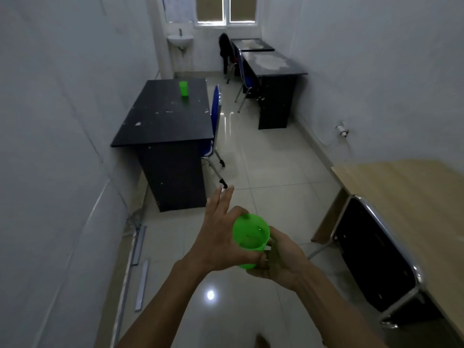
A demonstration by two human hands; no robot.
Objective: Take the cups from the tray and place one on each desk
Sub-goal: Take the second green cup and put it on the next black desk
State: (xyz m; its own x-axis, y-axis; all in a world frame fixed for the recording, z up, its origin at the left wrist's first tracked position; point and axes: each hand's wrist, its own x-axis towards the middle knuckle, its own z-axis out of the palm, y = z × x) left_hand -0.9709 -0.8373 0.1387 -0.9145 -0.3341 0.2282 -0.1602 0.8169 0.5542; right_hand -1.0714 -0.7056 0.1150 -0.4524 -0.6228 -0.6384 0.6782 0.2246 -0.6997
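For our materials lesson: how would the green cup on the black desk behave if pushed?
The green cup looks plastic, so probably light. Upright and taller than wide, it may tip if pushed high. Tipped, its round wall would likely roll.

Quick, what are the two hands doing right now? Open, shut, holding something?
Left hand: holds the green cup, thumb round it, some fingers sticking out straight.
Right hand: grips the same cup's lower end.
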